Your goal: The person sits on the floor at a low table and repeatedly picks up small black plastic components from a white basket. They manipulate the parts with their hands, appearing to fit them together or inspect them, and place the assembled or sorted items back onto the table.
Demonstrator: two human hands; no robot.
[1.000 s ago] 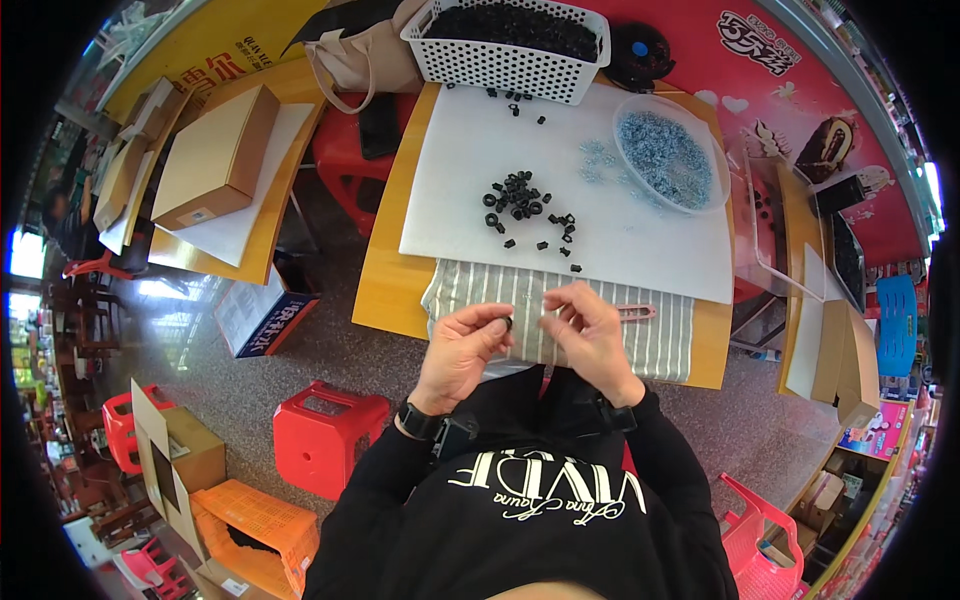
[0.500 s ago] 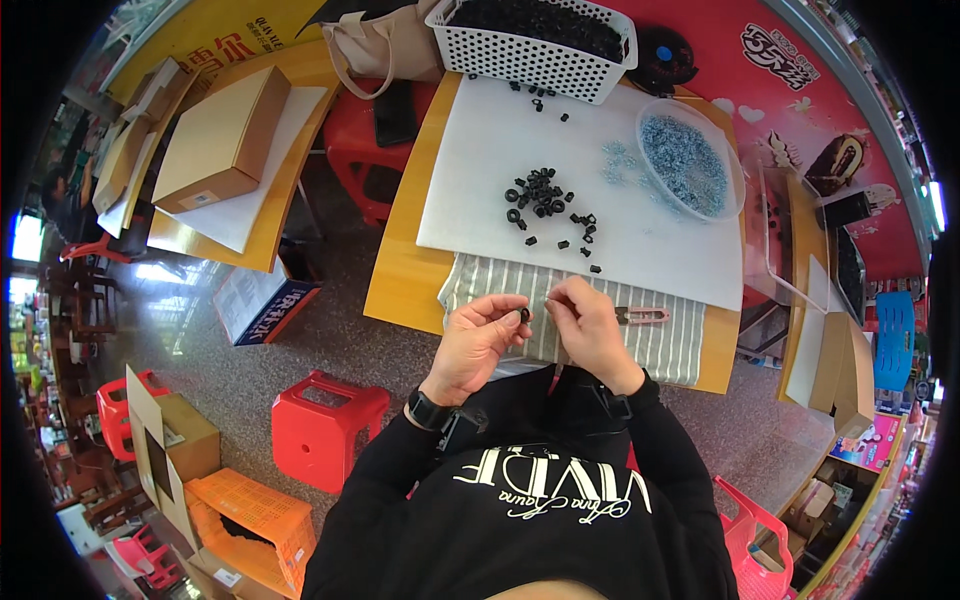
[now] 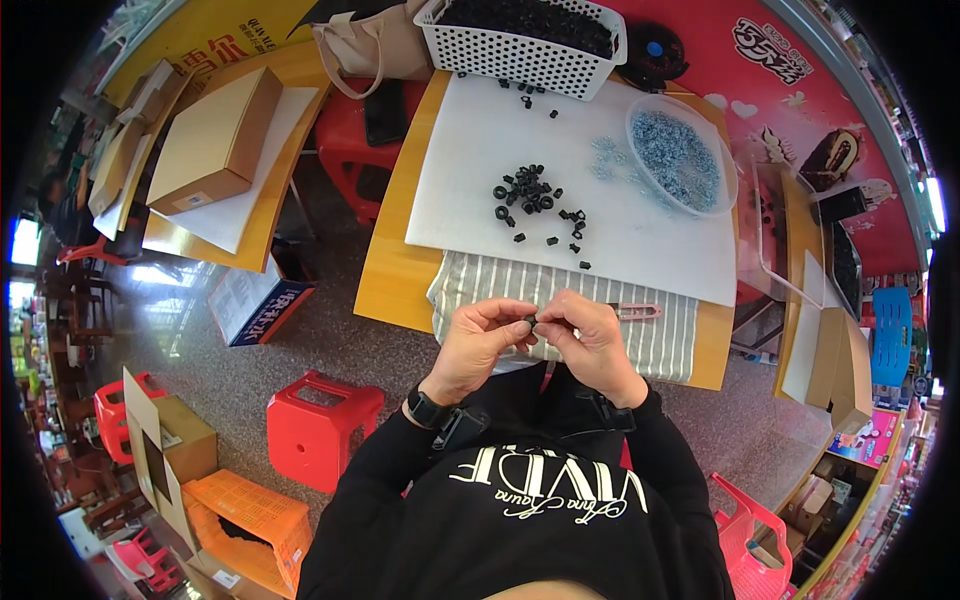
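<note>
Above the near edge of the table, my left hand (image 3: 480, 342) pinches a small black ring-shaped part (image 3: 531, 322) between thumb and fingers. My right hand (image 3: 588, 338) is closed in a pinch and meets the left at that part; what lies between its fingertips is too small to make out. Below both hands is a grey striped cloth (image 3: 480, 278). Beside my right hand, a pink thread snipper (image 3: 637, 311) rests on the cloth. Farther off, a pile of small black parts (image 3: 530, 190) lies on a white foam sheet (image 3: 455, 200).
A clear round tray (image 3: 729, 190) of small bluish translucent pieces (image 3: 672, 150) stands at the sheet's right, some pieces loose beside it. A white perforated basket (image 3: 515, 58) of black parts stands at the back. Red stools (image 3: 318, 425) and an orange crate (image 3: 270, 505) are on the floor.
My right hand has moved left and down, so its fingertips now meet my left hand's at the black part. The whole view has shifted slightly.
</note>
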